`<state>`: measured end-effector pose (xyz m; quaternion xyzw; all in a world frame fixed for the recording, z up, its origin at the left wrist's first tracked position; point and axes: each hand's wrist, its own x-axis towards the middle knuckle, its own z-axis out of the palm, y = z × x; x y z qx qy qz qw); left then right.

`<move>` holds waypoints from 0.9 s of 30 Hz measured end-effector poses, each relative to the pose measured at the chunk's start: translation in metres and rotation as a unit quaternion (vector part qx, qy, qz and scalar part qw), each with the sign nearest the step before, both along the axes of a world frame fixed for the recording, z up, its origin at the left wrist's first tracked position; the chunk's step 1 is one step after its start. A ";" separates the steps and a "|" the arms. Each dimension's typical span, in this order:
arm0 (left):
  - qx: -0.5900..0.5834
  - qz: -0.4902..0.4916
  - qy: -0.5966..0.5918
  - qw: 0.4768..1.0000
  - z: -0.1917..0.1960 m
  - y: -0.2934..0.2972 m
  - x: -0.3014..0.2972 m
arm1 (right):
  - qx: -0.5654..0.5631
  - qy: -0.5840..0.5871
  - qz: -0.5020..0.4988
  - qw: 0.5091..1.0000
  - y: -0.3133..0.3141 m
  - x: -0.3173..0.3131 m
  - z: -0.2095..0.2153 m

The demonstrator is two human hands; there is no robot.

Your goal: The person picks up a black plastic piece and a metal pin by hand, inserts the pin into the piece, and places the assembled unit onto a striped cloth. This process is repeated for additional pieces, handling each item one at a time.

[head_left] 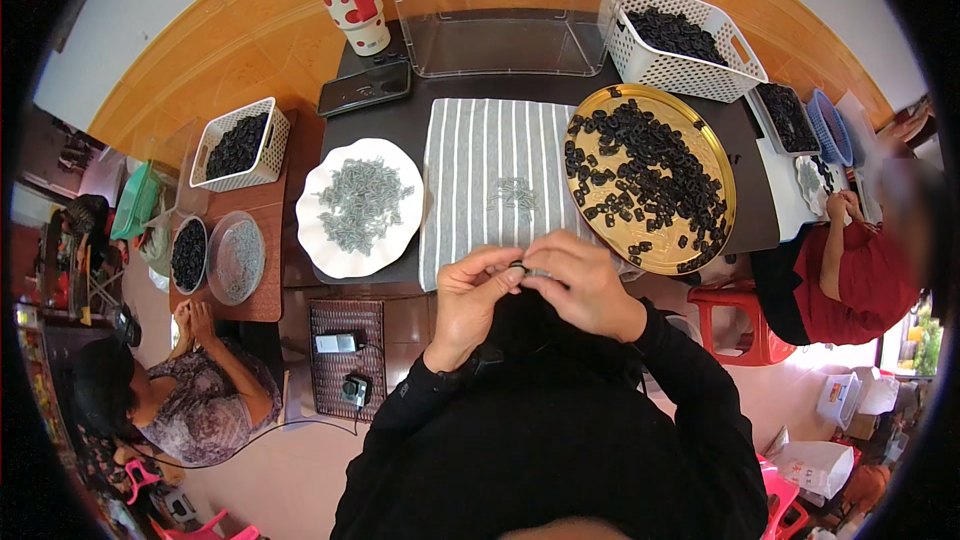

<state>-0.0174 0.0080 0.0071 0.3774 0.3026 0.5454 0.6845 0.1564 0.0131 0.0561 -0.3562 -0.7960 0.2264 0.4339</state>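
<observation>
My left hand [467,302] and my right hand [584,287] meet at the near edge of a grey striped cloth [455,170]. Between their fingertips is a small black plastic piece [517,265], mostly covered by the fingers. Both hands pinch it. Just beyond them, a little heap of thin silvery metal pins [515,196] lies on the cloth. A white scalloped plate [312,225] to the left is heaped with similar metal pieces [362,202]. On the right, a round gold tray [597,202] bears many small black plastic pieces [655,165].
A clear plastic box [505,45], a phone [365,90] and a red-lidded tumbler [352,0] stand at the back. White baskets [665,70] of black pieces sit far right and left. One person [215,390] works at left, another [850,260] at right by a red stool [725,315].
</observation>
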 end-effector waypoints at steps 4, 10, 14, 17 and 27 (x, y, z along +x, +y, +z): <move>0.142 0.094 0.246 0.954 0.009 0.012 -0.013 | 0.035 -0.079 -0.115 0.990 0.024 -0.005 -0.018; 0.259 0.105 0.435 0.856 0.012 0.023 -0.014 | 0.069 -0.226 -0.193 0.952 0.032 -0.021 -0.032; 0.301 0.130 0.500 0.802 0.008 0.024 -0.012 | 0.097 -0.300 -0.187 0.930 0.035 -0.029 -0.027; 0.284 0.125 0.509 0.803 0.007 0.022 -0.011 | 0.096 -0.343 -0.187 0.915 0.038 -0.032 -0.021; 0.232 0.074 0.469 0.849 0.009 0.022 -0.019 | 0.070 -0.252 -0.188 0.947 0.019 -0.013 -0.027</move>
